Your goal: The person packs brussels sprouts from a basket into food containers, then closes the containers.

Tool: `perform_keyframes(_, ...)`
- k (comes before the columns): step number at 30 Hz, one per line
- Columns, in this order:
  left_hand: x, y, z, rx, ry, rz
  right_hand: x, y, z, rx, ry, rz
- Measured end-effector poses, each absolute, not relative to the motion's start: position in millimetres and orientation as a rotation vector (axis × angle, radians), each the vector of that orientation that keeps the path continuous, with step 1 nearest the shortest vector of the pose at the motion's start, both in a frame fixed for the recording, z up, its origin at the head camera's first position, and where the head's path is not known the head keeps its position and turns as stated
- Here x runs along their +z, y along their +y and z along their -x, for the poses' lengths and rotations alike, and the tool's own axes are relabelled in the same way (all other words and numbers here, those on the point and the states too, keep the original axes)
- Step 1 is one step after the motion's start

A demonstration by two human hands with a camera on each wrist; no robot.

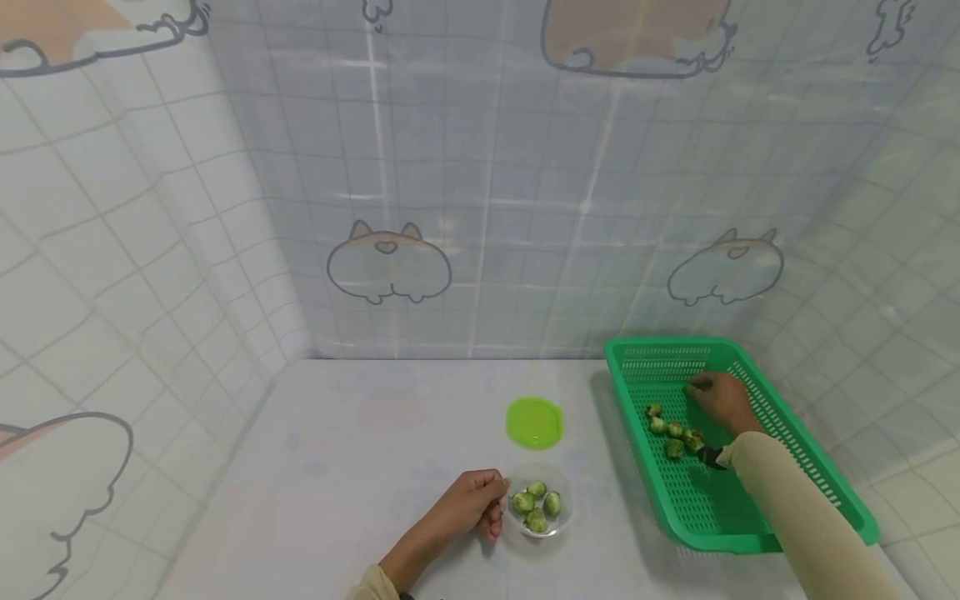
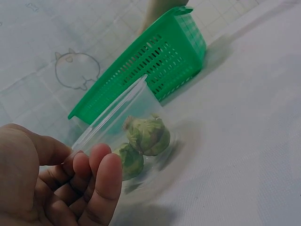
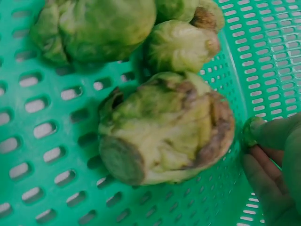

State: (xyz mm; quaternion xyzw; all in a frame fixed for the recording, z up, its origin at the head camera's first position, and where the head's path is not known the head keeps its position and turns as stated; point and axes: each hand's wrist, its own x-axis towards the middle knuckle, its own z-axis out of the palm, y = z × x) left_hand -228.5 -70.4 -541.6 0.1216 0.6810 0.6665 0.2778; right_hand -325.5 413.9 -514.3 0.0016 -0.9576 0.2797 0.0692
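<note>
My left hand (image 1: 472, 500) pinches the rim of a clear round plastic tub (image 1: 564, 518) between thumb and fingers. Several Brussels sprouts (image 1: 523, 502) lie inside the tub, two of them showing through its wall in the left wrist view. Over at the right, my right hand (image 1: 722, 400) reaches into a green plastic basket (image 1: 678, 529) near its far end. A small green sprout (image 3: 249, 132) is pinched at the fingertips, mostly hidden by them. More Brussels sprouts (image 3: 167, 132) lie on the basket floor to the left of that hand, some with browned leaves.
A bright green round lid (image 1: 534, 423) lies on the white table (image 1: 360, 467) just behind the tub. The tall basket wall (image 2: 164, 59) stands to the right of tub and lid. Tile-patterned sheets (image 1: 480, 208) with cartoon dogs enclose the table at the back and sides.
</note>
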Motion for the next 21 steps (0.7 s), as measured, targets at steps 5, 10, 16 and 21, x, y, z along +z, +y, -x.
perform_keyframes(5,-539.4,-69.5,227.2,1.787,1.828,-0.332,-508.8,414.5,320.1,0.923,-2.876,0.02)
perform_keyframes(10,-538.7,-69.3,227.1,1.787,1.833,-0.348,-500.0,414.7,316.4,1.074,-2.875,0.038)
perform_keyframes(16,-540.3,-70.0,228.0,1.783,1.832,-0.35,-493.5,409.5,314.2,1.27,-2.868,0.076)
perform_keyframes(21,-541.0,-69.6,227.7,1.782,1.828,-0.345,-487.4,400.0,305.3,1.429,-2.842,0.033)
